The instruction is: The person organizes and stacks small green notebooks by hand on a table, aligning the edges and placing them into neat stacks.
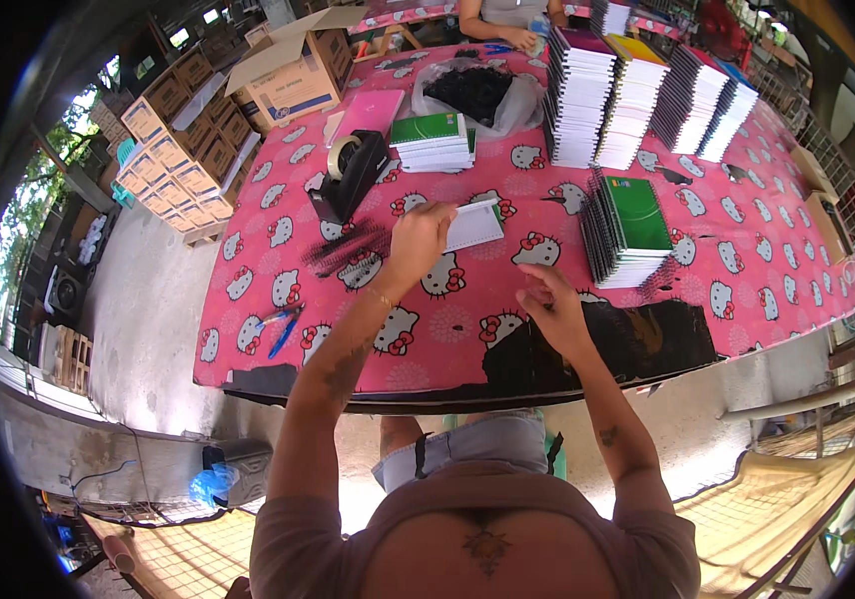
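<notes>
My left hand (pixel 421 243) is closed at the left edge of a small notebook (pixel 474 226), which lies with its white side up. A row of punched holes runs along its near edge, and a bit of green shows at its right end. My right hand (pixel 555 307) hovers over the table nearer to me, fingers apart, with nothing visible in it. To its right stands a stack of green spiral notebooks (pixel 639 214). Beyond the white notebook is a pile of green-covered notebooks (pixel 431 142). Loose black binding coils (pixel 350 251) lie left of my left hand.
A black tape dispenser (pixel 350 178) stands at left, near pliers (pixel 279 315) and a blue pen (pixel 285 336). Behind are a plastic bag of black coils (pixel 469 92) and tall spiral-notebook stacks (pixel 581 100). Cartons (pixel 188 150) rise beside the pink table (pixel 427 364). Another person (pixel 517 36) sits opposite.
</notes>
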Demonstrator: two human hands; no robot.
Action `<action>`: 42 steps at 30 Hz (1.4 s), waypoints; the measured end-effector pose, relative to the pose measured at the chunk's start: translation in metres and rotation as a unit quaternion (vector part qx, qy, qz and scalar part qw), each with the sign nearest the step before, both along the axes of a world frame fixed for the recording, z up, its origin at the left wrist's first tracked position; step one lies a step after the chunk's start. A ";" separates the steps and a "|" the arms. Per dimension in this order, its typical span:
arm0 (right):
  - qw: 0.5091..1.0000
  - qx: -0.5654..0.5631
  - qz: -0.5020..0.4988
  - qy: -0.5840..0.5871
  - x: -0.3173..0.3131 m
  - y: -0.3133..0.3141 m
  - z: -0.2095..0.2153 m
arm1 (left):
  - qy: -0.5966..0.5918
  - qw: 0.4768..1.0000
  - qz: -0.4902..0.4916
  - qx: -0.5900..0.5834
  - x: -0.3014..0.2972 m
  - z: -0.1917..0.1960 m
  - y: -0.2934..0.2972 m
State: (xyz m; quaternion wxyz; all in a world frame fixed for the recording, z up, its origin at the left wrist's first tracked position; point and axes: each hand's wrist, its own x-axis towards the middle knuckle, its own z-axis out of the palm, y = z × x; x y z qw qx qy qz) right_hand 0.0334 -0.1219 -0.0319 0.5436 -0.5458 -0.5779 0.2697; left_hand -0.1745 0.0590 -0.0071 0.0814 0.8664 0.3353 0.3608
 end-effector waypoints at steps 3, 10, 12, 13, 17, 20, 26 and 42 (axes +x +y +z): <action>0.990 0.102 -0.074 -0.055 -0.003 0.003 0.004 | -0.007 0.995 -0.068 0.069 0.009 0.017 -0.058; 0.987 -0.071 0.017 0.144 0.002 -0.008 -0.053 | -0.041 0.989 -0.132 -0.048 0.009 0.007 -0.110; 0.990 -0.106 0.008 0.095 0.003 -0.012 -0.048 | -0.076 0.991 -0.111 0.003 0.005 0.003 -0.099; 0.990 -0.123 0.004 0.070 0.003 -0.013 -0.047 | -0.113 0.987 -0.104 0.041 0.002 0.002 -0.092; 0.993 -0.082 -0.024 0.087 0.011 -0.014 -0.056 | -0.147 0.982 0.001 0.118 0.000 0.027 -0.055; 0.996 -0.042 -0.001 0.084 0.010 -0.018 -0.057 | -0.025 0.975 0.018 0.220 -0.006 -0.001 -0.027; 0.990 -0.078 0.053 0.101 0.002 -0.022 -0.049 | 0.046 0.998 -0.023 -0.034 -0.007 -0.029 -0.002; 0.960 -0.070 0.089 0.258 0.014 -0.016 -0.075 | 0.016 0.989 -0.150 0.006 -0.024 0.034 -0.133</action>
